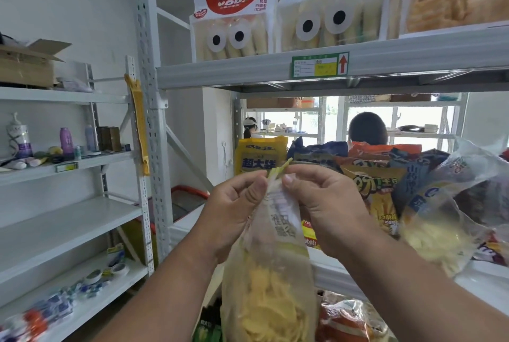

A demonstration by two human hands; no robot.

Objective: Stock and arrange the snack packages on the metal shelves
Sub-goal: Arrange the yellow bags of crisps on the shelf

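Note:
A clear snack bag of yellow chips (268, 286) hangs upright in front of me at centre. My left hand (234, 209) pinches its top seal from the left, and my right hand (322, 204) pinches the same seal from the right. Behind my hands, the middle metal shelf (338, 270) carries a crowd of standing snack bags: a yellow one (257, 155), dark blue ones (316, 151) and an orange chip bag (377, 190). Another clear bag of yellow chips (440, 231) leans at the right.
The upper shelf (248, 69) holds bread packs with cartoon eyes (231, 11) and a green price label (321, 64). A white rack (68, 217) at left carries bottles, small tubs and a cardboard box (27, 66). Two people (367, 128) are beyond the shelves. More bags (347, 317) lie below.

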